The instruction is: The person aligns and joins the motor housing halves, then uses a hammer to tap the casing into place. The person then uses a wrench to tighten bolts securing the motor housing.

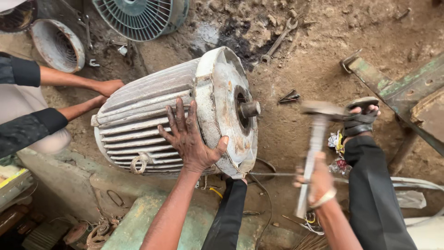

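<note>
Head view: big finned electric motor (175, 115) lies sideways on dirt under left hand (189, 139), fingers spread flat over its ribs. Right hand (319, 180), fist wrapped round a hammer (317, 134), mid-swing, blurred; striking step underway, and the blow needs the shaft end (249, 109) squarely.

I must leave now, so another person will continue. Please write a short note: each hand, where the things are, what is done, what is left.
Left hand: flat and open on the ribbed motor, which lies on its side.
Right hand: gripping the hammer, blurred, beside the shaft.
Another person's hands brace the far end.
A spanner lies on the ground behind.
Done: cannot tell.
Left: the end cover is on the motor.
</note>
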Action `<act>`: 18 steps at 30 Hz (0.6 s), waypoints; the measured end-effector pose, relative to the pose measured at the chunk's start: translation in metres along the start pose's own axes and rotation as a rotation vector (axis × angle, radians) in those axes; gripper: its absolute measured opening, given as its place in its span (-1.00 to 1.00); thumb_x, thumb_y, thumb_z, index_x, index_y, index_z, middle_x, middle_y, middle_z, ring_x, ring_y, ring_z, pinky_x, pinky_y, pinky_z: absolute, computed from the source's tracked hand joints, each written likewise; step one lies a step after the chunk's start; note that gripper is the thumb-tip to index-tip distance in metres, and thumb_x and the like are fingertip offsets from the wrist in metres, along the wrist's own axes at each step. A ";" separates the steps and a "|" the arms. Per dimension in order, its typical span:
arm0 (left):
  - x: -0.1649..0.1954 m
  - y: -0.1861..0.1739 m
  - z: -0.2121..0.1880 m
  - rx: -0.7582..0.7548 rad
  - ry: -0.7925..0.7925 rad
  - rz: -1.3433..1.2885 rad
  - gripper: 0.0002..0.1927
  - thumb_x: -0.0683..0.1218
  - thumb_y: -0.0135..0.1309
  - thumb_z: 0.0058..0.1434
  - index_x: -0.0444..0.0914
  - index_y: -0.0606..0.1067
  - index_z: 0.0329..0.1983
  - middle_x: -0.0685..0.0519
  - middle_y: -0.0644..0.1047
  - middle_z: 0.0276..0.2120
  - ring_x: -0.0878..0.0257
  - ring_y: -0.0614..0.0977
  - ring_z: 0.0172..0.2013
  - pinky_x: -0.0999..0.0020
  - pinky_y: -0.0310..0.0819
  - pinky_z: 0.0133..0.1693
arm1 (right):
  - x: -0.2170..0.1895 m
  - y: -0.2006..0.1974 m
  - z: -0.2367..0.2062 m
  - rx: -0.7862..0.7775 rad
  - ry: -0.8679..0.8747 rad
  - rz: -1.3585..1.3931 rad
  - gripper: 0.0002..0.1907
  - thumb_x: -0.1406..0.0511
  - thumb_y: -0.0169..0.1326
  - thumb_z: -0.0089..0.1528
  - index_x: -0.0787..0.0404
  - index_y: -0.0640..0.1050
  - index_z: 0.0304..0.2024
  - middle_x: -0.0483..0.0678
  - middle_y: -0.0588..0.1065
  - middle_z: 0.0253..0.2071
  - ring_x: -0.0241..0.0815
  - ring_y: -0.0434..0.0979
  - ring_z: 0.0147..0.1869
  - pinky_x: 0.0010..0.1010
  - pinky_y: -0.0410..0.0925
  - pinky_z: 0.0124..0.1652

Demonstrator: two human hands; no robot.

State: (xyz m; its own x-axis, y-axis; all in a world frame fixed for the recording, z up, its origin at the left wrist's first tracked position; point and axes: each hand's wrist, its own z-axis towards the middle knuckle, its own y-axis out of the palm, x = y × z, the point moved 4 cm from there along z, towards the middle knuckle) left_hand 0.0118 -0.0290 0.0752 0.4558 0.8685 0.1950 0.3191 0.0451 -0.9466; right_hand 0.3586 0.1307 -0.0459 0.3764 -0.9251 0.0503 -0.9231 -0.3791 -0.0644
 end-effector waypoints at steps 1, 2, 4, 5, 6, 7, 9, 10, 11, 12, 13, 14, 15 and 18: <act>-0.001 0.001 -0.001 -0.004 0.001 -0.008 0.18 0.52 0.08 0.01 -0.08 0.02 0.60 -0.12 0.01 0.58 -0.22 -0.10 0.57 -0.49 -0.58 0.37 | -0.008 -0.017 -0.005 0.078 -0.057 0.035 -0.49 -0.13 -0.33 0.45 0.07 0.42 -0.19 -0.07 0.33 -0.48 -0.21 0.27 -0.57 -0.31 0.28 -0.57; -0.002 0.001 -0.002 -0.010 0.000 -0.013 0.18 0.52 0.08 0.01 -0.08 0.03 0.60 -0.13 0.01 0.58 -0.21 -0.10 0.57 -0.49 -0.58 0.37 | -0.013 -0.023 -0.009 0.110 -0.130 0.137 -0.50 -0.14 -0.34 0.47 0.05 0.39 -0.20 -0.10 0.30 -0.48 -0.23 0.27 -0.56 -0.32 0.29 -0.57; -0.004 0.003 -0.005 0.009 0.010 -0.031 0.16 0.50 0.08 0.04 -0.07 0.03 0.60 -0.12 0.02 0.58 -0.20 -0.10 0.58 -0.47 -0.55 0.39 | -0.012 -0.017 -0.017 0.160 -0.282 0.343 -0.50 -0.17 -0.34 0.51 0.01 0.34 -0.22 -0.16 0.26 -0.49 -0.27 0.27 -0.55 -0.36 0.29 -0.56; -0.005 0.004 -0.007 0.008 0.012 -0.039 0.15 0.49 0.08 0.05 -0.07 0.03 0.61 -0.12 0.03 0.58 -0.20 -0.09 0.59 -0.47 -0.54 0.41 | -0.001 -0.004 -0.017 0.236 -0.265 0.357 -0.56 -0.09 -0.29 0.50 0.05 0.34 -0.21 -0.14 0.30 -0.47 -0.23 0.33 -0.51 -0.29 0.37 -0.52; -0.006 0.005 -0.009 -0.009 0.006 -0.031 0.14 0.49 0.08 0.05 -0.08 0.04 0.60 -0.12 0.04 0.58 -0.19 -0.09 0.58 -0.47 -0.55 0.40 | 0.012 0.012 -0.017 0.318 -0.248 0.363 -0.62 -0.02 -0.24 0.49 0.09 0.34 -0.19 -0.11 0.34 -0.44 -0.19 0.39 -0.48 -0.22 0.44 -0.47; -0.006 0.005 -0.009 -0.012 -0.002 -0.025 0.14 0.49 0.09 0.04 -0.09 0.05 0.60 -0.13 0.04 0.57 -0.19 -0.08 0.58 -0.48 -0.56 0.39 | 0.028 0.037 -0.016 0.230 -0.204 0.098 -0.58 -0.02 -0.26 0.49 0.14 0.36 -0.21 -0.07 0.33 -0.47 -0.15 0.38 -0.50 -0.23 0.41 -0.50; -0.005 0.003 -0.008 0.015 -0.002 -0.022 0.14 0.48 0.09 0.03 -0.10 0.06 0.59 -0.14 0.05 0.57 -0.20 -0.08 0.58 -0.49 -0.56 0.39 | 0.057 0.078 -0.007 0.027 -0.147 -0.412 -0.48 -0.04 -0.29 0.49 0.24 0.39 -0.24 0.01 0.32 -0.52 -0.08 0.37 -0.56 -0.24 0.35 -0.55; -0.003 0.002 -0.006 0.016 0.002 -0.031 0.15 0.48 0.09 0.03 -0.11 0.06 0.59 -0.15 0.05 0.57 -0.21 -0.08 0.57 -0.49 -0.55 0.39 | 0.068 0.085 -0.003 -0.065 -0.113 -0.662 -0.43 -0.05 -0.31 0.48 0.29 0.40 -0.26 0.06 0.32 -0.55 -0.04 0.36 -0.58 -0.25 0.32 -0.58; -0.002 0.000 -0.004 0.013 0.009 -0.037 0.15 0.47 0.09 0.02 -0.12 0.07 0.59 -0.16 0.04 0.57 -0.22 -0.08 0.57 -0.48 -0.55 0.39 | 0.075 0.080 0.002 -0.121 -0.015 -0.451 -0.45 -0.07 -0.29 0.47 0.24 0.42 -0.24 0.00 0.32 -0.54 -0.12 0.32 -0.59 -0.31 0.30 -0.60; 0.000 -0.001 -0.002 0.011 0.016 -0.035 0.15 0.47 0.10 0.02 -0.12 0.07 0.58 -0.17 0.04 0.57 -0.23 -0.07 0.57 -0.48 -0.55 0.38 | 0.075 0.068 0.007 -0.179 0.080 -0.236 -0.47 -0.09 -0.27 0.46 0.20 0.44 -0.22 -0.05 0.31 -0.53 -0.20 0.28 -0.60 -0.36 0.27 -0.62; 0.001 -0.003 0.000 0.006 0.022 -0.036 0.14 0.47 0.10 0.02 -0.13 0.08 0.58 -0.17 0.04 0.57 -0.23 -0.07 0.57 -0.47 -0.55 0.38 | 0.070 0.049 0.010 -0.234 0.174 -0.022 -0.48 -0.10 -0.24 0.45 0.15 0.45 -0.20 -0.11 0.31 -0.52 -0.27 0.23 -0.60 -0.42 0.24 -0.65; 0.002 -0.003 0.001 0.004 0.028 -0.041 0.14 0.46 0.10 0.02 -0.14 0.08 0.58 -0.18 0.04 0.56 -0.24 -0.07 0.56 -0.47 -0.54 0.38 | 0.058 0.020 0.014 -0.121 0.132 -0.065 -0.53 -0.07 -0.23 0.43 0.13 0.47 -0.17 -0.09 0.33 -0.51 -0.25 0.26 -0.59 -0.41 0.26 -0.62; 0.003 -0.004 0.001 0.015 0.026 -0.050 0.13 0.46 0.10 0.03 -0.13 0.09 0.58 -0.18 0.05 0.56 -0.24 -0.06 0.57 -0.46 -0.54 0.38 | 0.043 -0.008 0.018 -0.010 0.089 -0.106 -0.57 -0.04 -0.22 0.41 0.11 0.48 -0.14 -0.08 0.36 -0.50 -0.23 0.29 -0.57 -0.39 0.28 -0.60; 0.001 -0.002 -0.003 0.009 0.031 -0.077 0.11 0.47 0.08 0.07 -0.13 0.09 0.58 -0.17 0.05 0.57 -0.22 -0.05 0.58 -0.44 -0.54 0.40 | 0.004 -0.050 0.020 0.108 -0.144 0.091 -0.73 0.09 -0.23 0.43 0.09 0.38 -0.12 -0.03 0.35 -0.49 -0.13 0.32 -0.58 -0.26 0.30 -0.58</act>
State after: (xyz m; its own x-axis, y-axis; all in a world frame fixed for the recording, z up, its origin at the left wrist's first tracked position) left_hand 0.0139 -0.0303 0.0784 0.4553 0.8467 0.2752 0.3469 0.1159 -0.9307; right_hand 0.4074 0.1456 -0.0622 0.3066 -0.9463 -0.1028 -0.9428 -0.2871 -0.1692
